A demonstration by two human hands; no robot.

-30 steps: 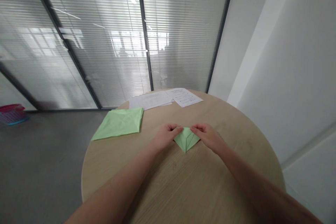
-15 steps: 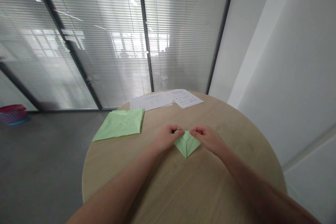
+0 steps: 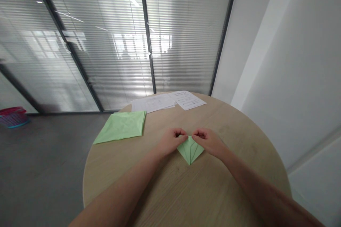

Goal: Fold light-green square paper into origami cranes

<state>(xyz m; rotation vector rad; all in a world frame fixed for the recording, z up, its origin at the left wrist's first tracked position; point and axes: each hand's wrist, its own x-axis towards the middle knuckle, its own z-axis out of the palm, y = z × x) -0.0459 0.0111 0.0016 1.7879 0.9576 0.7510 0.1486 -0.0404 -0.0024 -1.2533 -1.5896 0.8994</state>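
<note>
Between my hands is a small piece of folded green paper [image 3: 190,150], creased into a kite-like shape with its point toward me. My left hand [image 3: 172,140] pinches its upper left edge between thumb and fingers. On the opposite side, my right hand [image 3: 209,141] grips the upper right edge the same way. The fingertips of both hands are close together and cover the paper's top corners. Part of the paper's far edge shows in the gap between them.
The round wooden table [image 3: 170,198] carries a larger folded green sheet or cloth [image 3: 124,126] at left and white printed papers [image 3: 188,100] at the far edge. A pink and blue basket [image 3: 13,117] stands on the floor. Blinds-covered glass [image 3: 183,42] and a white wall [image 3: 298,78] lie beyond.
The folded green paper has shifted slightly toward me, its lower point now nearer. Both hands have moved a little with it, still pinching its upper edges.
</note>
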